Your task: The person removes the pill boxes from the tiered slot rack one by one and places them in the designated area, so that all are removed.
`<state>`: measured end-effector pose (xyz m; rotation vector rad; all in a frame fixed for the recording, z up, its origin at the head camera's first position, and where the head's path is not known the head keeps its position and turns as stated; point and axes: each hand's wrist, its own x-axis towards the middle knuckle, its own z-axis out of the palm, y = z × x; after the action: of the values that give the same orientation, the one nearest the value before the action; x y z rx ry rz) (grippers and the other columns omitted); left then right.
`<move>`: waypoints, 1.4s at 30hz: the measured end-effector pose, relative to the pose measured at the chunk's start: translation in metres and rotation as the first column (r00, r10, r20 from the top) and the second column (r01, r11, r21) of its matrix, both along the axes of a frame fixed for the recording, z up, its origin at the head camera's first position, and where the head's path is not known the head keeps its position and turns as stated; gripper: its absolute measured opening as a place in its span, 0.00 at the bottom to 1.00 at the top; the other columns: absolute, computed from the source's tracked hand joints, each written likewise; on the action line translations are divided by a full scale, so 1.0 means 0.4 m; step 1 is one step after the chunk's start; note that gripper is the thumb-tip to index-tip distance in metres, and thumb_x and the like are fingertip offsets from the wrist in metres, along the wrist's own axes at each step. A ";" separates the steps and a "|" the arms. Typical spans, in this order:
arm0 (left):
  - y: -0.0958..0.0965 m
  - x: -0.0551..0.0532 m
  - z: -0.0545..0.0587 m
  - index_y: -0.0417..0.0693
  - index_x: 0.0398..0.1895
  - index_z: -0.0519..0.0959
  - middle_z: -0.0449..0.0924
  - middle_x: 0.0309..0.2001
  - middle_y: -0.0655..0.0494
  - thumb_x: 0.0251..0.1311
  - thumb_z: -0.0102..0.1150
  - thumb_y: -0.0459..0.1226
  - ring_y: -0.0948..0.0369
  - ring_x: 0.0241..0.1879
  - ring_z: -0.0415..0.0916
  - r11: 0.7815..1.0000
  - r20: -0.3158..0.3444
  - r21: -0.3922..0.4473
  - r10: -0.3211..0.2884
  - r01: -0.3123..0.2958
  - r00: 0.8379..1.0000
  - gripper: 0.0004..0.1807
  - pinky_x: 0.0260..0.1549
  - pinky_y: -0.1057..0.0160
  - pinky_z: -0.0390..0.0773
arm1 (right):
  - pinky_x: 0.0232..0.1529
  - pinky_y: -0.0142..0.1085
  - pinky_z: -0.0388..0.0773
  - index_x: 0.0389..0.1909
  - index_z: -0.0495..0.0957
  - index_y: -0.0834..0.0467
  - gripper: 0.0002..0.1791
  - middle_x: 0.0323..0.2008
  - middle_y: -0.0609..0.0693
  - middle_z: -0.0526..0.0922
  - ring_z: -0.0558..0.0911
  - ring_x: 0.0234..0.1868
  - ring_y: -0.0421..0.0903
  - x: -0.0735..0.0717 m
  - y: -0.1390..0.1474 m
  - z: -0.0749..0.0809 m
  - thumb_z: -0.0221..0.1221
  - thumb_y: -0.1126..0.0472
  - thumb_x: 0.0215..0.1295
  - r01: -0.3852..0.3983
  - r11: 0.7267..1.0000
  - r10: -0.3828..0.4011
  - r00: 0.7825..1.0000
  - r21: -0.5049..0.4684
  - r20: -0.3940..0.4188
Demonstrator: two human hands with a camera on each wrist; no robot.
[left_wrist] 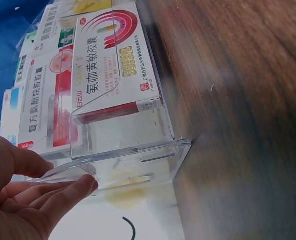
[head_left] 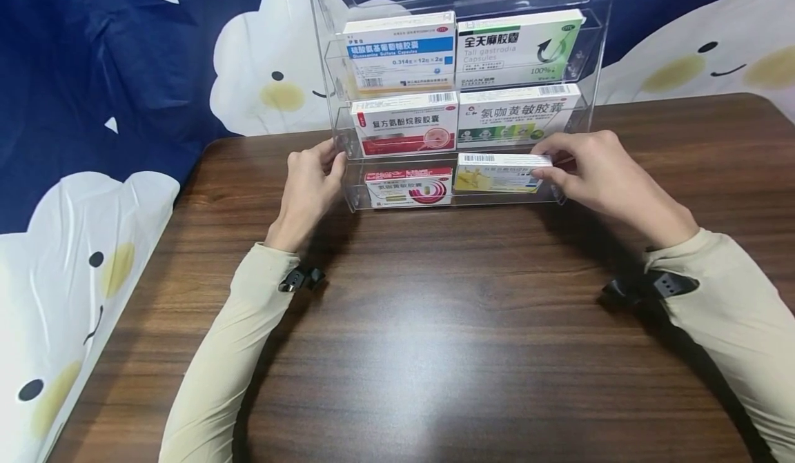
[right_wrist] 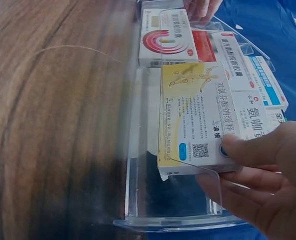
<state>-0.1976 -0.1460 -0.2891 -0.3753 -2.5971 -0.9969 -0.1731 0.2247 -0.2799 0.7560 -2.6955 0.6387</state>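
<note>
A clear acrylic display rack with stepped tiers stands at the far side of the table. At its left side, my left hand pinches the clear side panel between thumb and fingers. My right hand holds the right end of a yellow-and-white medicine box, thumb on the front and fingers behind. That box sits in the bottom tier at the right, its lower part overlapped by the clear front lip. Beside it in the same tier stands a white medicine box with pink arcs.
On the middle tier are a red-and-white box and a white box with a green strip. Above them stand a blue-striped box and a green-and-white box. A blue cloud-print cloth hangs behind the wooden table.
</note>
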 end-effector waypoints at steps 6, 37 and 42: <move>0.000 0.000 -0.002 0.30 0.53 0.78 0.81 0.46 0.40 0.65 0.52 0.30 0.54 0.47 0.81 1.000 -0.006 -0.002 -0.007 0.007 1.000 0.16 0.44 0.57 0.80 | 0.34 0.28 0.69 0.39 0.82 0.59 0.09 0.30 0.52 0.86 0.79 0.31 0.40 0.010 0.001 0.016 0.67 0.65 0.57 0.040 0.998 -0.038 0.998 -0.057 0.042; -0.004 0.002 -0.007 0.30 0.54 0.77 0.81 0.47 0.39 0.66 0.52 0.31 0.54 0.47 0.81 1.000 0.007 0.002 0.014 -0.014 1.000 0.16 0.44 0.56 0.80 | 0.38 0.33 0.82 0.50 0.69 0.72 0.17 0.32 0.39 0.86 0.84 0.34 0.36 0.056 0.036 -0.104 0.57 0.63 0.69 0.392 0.751 0.215 0.616 -0.531 0.758; 0.000 0.002 -0.005 0.29 0.54 0.77 0.81 0.47 0.39 0.66 0.52 0.31 0.54 0.48 0.81 1.000 0.008 -0.003 0.008 -0.008 1.000 0.16 0.44 0.56 0.80 | 0.39 0.31 0.81 0.57 0.62 0.78 0.26 0.30 0.38 0.85 0.83 0.33 0.35 0.054 0.027 -0.123 0.56 0.60 0.70 0.435 0.751 0.195 0.573 -0.497 0.796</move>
<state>-0.1966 -0.1458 -0.2909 -0.3626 -2.6055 -0.9941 -0.1515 0.2356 -0.3292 -0.0090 -2.7830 2.2214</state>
